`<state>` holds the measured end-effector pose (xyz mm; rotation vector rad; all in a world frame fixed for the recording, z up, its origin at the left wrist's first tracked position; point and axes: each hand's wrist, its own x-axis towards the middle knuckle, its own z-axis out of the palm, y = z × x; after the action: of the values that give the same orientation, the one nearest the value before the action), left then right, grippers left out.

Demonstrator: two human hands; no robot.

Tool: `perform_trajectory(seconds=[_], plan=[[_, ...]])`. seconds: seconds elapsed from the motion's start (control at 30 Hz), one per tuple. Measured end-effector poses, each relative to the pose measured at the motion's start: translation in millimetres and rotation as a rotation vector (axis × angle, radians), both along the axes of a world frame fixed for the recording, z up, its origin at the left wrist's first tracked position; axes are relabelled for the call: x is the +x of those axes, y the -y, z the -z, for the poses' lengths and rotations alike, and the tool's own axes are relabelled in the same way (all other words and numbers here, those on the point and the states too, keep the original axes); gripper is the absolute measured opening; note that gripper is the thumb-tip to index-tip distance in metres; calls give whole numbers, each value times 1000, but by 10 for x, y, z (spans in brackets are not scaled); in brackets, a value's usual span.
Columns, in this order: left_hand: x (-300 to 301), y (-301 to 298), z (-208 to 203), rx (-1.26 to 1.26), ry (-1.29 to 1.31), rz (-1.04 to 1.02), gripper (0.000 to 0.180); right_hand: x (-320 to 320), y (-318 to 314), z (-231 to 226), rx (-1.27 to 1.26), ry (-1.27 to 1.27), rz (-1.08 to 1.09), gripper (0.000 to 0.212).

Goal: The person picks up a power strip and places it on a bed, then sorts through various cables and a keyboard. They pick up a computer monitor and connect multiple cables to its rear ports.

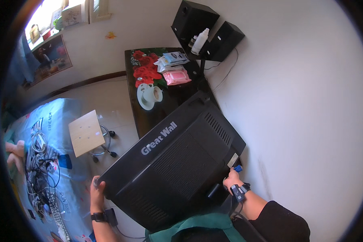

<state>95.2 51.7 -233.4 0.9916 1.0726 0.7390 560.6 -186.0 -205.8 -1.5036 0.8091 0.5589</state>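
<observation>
A black flat-screen monitor is tilted in front of me, its vented back turned toward me. My left hand grips its lower left corner, with the fingers partly hidden behind the edge. At the monitor's right side, my right hand is closed around a blue cable plug, close to a small white label. Whether the plug touches a socket is hidden. Teal cloth lies against the monitor's lower edge, near my body.
Beyond the monitor, a dark table bears a white cup on a saucer, wipe packs and a rose-patterned cover. Black speakers and a white bottle stand by the wall. Left are a wheeled stool and a bed with tangled cables.
</observation>
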Motion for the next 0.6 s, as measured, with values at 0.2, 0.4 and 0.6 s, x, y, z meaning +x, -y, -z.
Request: perform_trajectory(seconds=[0.2,0.4,0.6], plan=[[-100,-188,338,-6,-96,89,46,-116,402,407,-5,8,59,36],[-64,-339,404,-65,-13,175,37,8,1184,1324,-443,284,-632,48],[42,-452,628,38,-87,191,37,223,1656,1978,-627,479,-868,63]])
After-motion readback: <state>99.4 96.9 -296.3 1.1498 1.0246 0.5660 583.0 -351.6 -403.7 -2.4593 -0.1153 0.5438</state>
